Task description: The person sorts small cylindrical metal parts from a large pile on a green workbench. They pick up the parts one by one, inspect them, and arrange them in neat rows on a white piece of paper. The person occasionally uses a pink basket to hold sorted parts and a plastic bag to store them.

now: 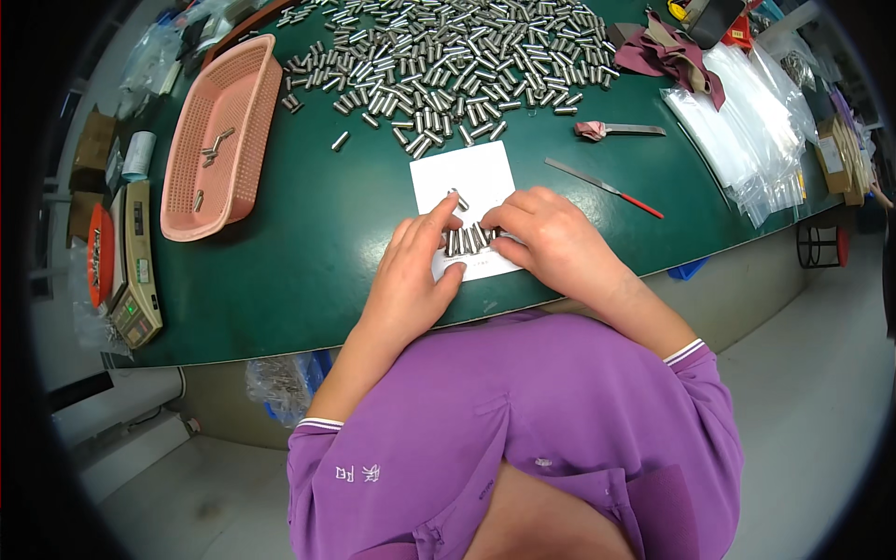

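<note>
A white paper sheet (471,177) lies on the green table (308,252). On it a short row of small metal pins (465,241) stands side by side. My left hand (415,271) presses on the row from the left, its forefinger stretched toward a single loose pin (458,199). My right hand (551,238) closes in on the row from the right, fingertips touching the pins. A large heap of the same metal pins (457,61) covers the far part of the table.
A pink plastic basket (238,103) with a few pins sits at the left. A scale (138,271) is at the far left edge. A red-handled file (605,188), a wrapped blade (618,130), clear plastic bags (747,131) and a maroon cloth (667,56) lie at the right.
</note>
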The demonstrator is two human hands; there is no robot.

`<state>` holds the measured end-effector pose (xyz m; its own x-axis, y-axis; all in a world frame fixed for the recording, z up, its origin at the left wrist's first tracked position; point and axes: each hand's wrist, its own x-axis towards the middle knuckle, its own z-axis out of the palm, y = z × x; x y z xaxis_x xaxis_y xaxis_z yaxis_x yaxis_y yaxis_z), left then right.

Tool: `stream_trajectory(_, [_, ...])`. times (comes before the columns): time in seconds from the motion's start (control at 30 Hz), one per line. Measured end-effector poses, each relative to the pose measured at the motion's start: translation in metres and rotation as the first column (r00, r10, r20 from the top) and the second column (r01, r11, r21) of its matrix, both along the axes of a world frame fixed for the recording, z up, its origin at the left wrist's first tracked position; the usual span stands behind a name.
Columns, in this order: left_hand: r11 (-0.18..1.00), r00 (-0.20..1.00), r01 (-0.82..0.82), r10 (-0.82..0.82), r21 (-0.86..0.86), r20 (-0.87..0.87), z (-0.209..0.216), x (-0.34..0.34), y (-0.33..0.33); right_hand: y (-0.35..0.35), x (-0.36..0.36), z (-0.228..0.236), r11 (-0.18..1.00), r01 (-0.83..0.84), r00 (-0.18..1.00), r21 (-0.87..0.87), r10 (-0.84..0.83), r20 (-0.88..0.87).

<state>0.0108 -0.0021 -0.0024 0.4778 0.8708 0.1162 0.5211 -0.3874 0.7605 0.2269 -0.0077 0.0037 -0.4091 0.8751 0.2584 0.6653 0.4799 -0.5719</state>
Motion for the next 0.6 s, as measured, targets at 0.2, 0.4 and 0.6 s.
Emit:
stream_trajectory(0.2, [1.0, 1.0, -0.005, 0.005, -0.013, 0.016, 0.0005, -0.0014, -0.0002, 0.0002, 0.0003, -0.0008, 0.999, 0.014, 1.0, 0.03, -0.014, -0.003])
stream_trajectory(0.4, [0.999, 0.998, -0.025, 0.028, -0.045, 0.064, 0.0038, -0.0036, -0.0015, 0.0007, 0.0048, 0.0006, 0.999, 0.002, 1.0, -0.041, -0.003, -0.027])
stream_trajectory(0.6, [0.999, 0.997, -0.019, 0.023, -0.05, 0.073, 0.0045, -0.0028, -0.0019, -0.0023, 0.004, 0.0041, 0.994, 0.062, 0.994, -0.089, -0.069, -0.085])
